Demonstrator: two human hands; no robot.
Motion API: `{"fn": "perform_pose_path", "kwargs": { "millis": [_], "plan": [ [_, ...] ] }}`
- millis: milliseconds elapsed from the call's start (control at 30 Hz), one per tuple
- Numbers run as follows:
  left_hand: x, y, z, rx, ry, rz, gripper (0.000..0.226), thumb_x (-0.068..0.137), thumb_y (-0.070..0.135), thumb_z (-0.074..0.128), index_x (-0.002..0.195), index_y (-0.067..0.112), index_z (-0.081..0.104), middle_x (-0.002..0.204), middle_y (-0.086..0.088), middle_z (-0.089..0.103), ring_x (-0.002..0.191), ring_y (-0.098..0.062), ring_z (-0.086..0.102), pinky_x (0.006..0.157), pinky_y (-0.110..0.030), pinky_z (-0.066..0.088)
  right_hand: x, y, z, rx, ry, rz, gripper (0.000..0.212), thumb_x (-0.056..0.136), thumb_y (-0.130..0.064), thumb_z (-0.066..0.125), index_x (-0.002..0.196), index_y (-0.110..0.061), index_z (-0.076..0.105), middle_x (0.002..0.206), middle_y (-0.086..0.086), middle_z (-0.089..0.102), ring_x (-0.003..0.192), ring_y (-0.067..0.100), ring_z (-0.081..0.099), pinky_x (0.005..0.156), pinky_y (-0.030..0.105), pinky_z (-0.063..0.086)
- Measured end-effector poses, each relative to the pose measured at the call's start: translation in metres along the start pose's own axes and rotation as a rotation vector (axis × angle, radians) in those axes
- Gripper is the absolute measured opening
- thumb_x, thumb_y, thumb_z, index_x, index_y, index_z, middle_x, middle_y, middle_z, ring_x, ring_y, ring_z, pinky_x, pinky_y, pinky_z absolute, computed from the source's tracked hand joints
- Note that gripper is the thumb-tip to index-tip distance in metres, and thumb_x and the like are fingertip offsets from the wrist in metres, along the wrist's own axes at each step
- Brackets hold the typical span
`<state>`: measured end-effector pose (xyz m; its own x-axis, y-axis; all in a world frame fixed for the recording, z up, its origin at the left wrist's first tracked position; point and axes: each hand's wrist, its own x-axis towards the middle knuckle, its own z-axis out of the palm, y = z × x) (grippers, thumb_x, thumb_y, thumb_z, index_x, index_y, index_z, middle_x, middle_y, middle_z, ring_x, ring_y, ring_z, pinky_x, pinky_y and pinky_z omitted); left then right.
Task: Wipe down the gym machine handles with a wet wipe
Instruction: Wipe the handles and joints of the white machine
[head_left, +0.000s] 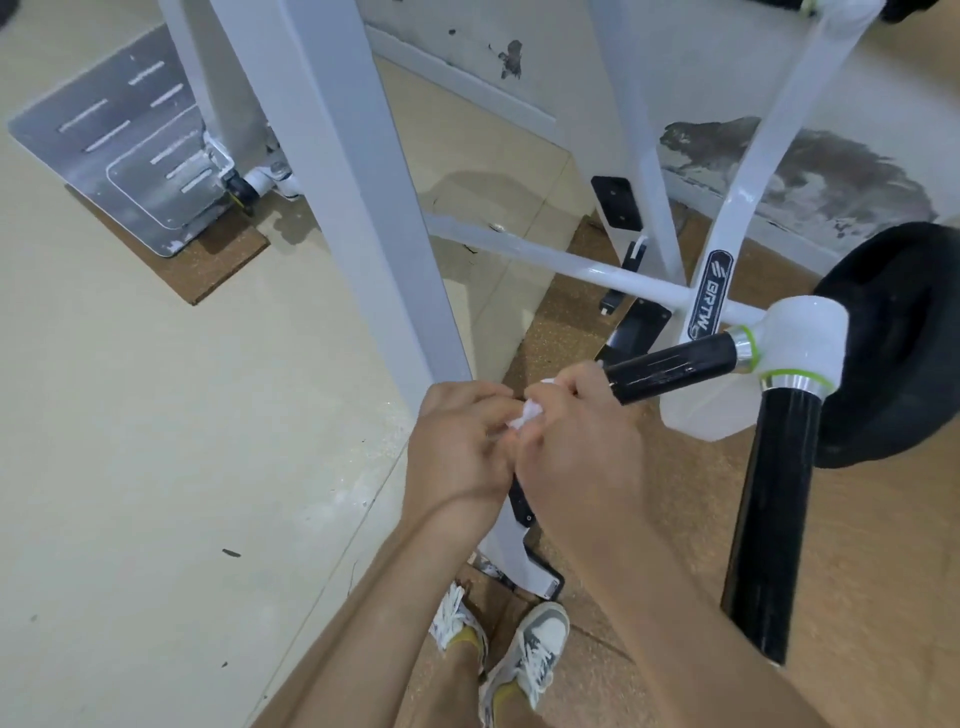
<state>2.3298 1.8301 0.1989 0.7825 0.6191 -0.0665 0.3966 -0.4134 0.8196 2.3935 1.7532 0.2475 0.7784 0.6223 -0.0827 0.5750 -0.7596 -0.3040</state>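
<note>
My left hand and my right hand are pressed together at centre frame, both pinching a small crumpled white wet wipe between their fingers. Just right of my right hand's knuckles is the free end of a horizontal black handle, which runs to a white joint with green and chrome rings. A second black handle hangs down from that joint. Most of the wipe is hidden inside my fingers.
A white machine post slants down just behind my hands. A white crossbar and a branded upright stand beyond. A black weight plate sits at right, a grey footplate at upper left. My shoes are below.
</note>
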Motion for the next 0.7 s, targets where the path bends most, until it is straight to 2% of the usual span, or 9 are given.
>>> {"fn": "perform_pose_path", "kwargs": {
  "millis": [67, 167, 233, 300, 400, 433, 533, 633, 700],
  "plan": [
    [0.004, 0.006, -0.001, -0.037, 0.053, -0.059, 0.013, 0.076, 0.017, 0.072, 0.073, 0.030, 0.070, 0.083, 0.017, 0.064, 0.092, -0.015, 0.053, 0.079, -0.009, 0.037, -0.006, 0.002, 0.008, 0.136, 0.143, 0.020, 0.007, 0.081, -0.010, 0.065, 0.084, -0.010, 0.072, 0.091, 0.002, 0.054, 0.073, 0.016, 0.062, 0.063, 0.015, 0.040],
    [0.009, 0.009, -0.009, -0.093, -0.030, -0.139, 0.028, 0.076, 0.017, 0.076, 0.071, 0.042, 0.064, 0.081, 0.019, 0.066, 0.089, -0.011, 0.058, 0.078, -0.021, 0.046, -0.010, 0.013, 0.022, 0.258, 0.189, 0.077, 0.009, 0.078, -0.003, 0.071, 0.084, -0.009, 0.074, 0.103, 0.006, 0.062, 0.073, 0.018, 0.064, 0.066, 0.017, 0.043],
    [0.012, 0.008, -0.018, -0.124, -0.129, -0.168, 0.022, 0.077, 0.017, 0.077, 0.081, 0.038, 0.070, 0.086, 0.018, 0.069, 0.089, -0.007, 0.061, 0.078, -0.019, 0.047, -0.009, 0.013, 0.027, 0.281, 0.234, 0.055, 0.015, 0.074, 0.005, 0.069, 0.083, -0.006, 0.073, 0.093, 0.008, 0.065, 0.071, 0.025, 0.065, 0.065, 0.023, 0.051],
    [0.015, 0.006, -0.024, -0.107, -0.186, -0.171, 0.026, 0.078, 0.016, 0.076, 0.085, 0.040, 0.069, 0.090, 0.019, 0.069, 0.089, -0.004, 0.060, 0.078, -0.018, 0.046, -0.008, 0.011, 0.026, 0.283, 0.326, 0.081, 0.017, 0.077, 0.001, 0.059, 0.085, -0.006, 0.072, 0.086, 0.008, 0.065, 0.069, 0.025, 0.063, 0.061, 0.028, 0.054],
    [0.023, 0.003, -0.027, -0.084, -0.264, -0.132, 0.034, 0.079, 0.012, 0.072, 0.083, 0.045, 0.066, 0.091, 0.021, 0.066, 0.086, -0.001, 0.057, 0.076, -0.013, 0.044, -0.008, 0.011, 0.027, 0.356, 0.494, 0.280, 0.019, 0.086, 0.000, 0.055, 0.094, -0.006, 0.071, 0.094, -0.003, 0.061, 0.081, 0.002, 0.052, 0.077, 0.003, 0.039],
    [0.026, 0.001, -0.027, -0.079, -0.287, -0.106, 0.038, 0.079, 0.011, 0.071, 0.082, 0.047, 0.064, 0.090, 0.021, 0.065, 0.085, 0.000, 0.056, 0.077, -0.013, 0.044, -0.007, 0.011, 0.028, 0.341, 0.502, 0.316, 0.019, 0.088, -0.001, 0.058, 0.100, -0.005, 0.071, 0.098, -0.003, 0.060, 0.085, -0.003, 0.046, 0.080, -0.001, 0.035],
    [0.036, -0.004, -0.029, -0.044, -0.360, -0.010, 0.041, 0.079, 0.011, 0.072, 0.087, 0.050, 0.064, 0.091, 0.027, 0.061, 0.084, 0.006, 0.053, 0.074, -0.005, 0.039, -0.004, 0.010, 0.036, 0.234, 0.485, 0.294, 0.027, 0.086, -0.013, 0.066, 0.112, -0.003, 0.067, 0.107, 0.003, 0.055, 0.089, -0.007, 0.039, 0.080, 0.003, 0.037],
    [0.046, -0.007, -0.032, -0.042, -0.444, 0.030, 0.034, 0.078, 0.011, 0.073, 0.094, 0.041, 0.070, 0.090, 0.027, 0.059, 0.080, 0.016, 0.051, 0.067, 0.000, 0.036, -0.002, 0.001, 0.041, 0.252, 0.490, 0.342, 0.016, 0.088, -0.015, 0.065, 0.100, -0.006, 0.072, 0.098, -0.007, 0.052, 0.083, -0.005, 0.042, 0.072, 0.005, 0.040],
    [0.051, -0.007, -0.032, -0.045, -0.480, 0.039, 0.032, 0.078, 0.011, 0.074, 0.085, 0.041, 0.068, 0.084, 0.023, 0.060, 0.076, 0.016, 0.051, 0.064, 0.000, 0.035, -0.005, -0.007, 0.047, 0.236, 0.468, 0.316, 0.012, 0.085, -0.009, 0.065, 0.094, -0.007, 0.073, 0.094, -0.002, 0.058, 0.079, 0.001, 0.049, 0.068, 0.011, 0.043]
  ]
}}
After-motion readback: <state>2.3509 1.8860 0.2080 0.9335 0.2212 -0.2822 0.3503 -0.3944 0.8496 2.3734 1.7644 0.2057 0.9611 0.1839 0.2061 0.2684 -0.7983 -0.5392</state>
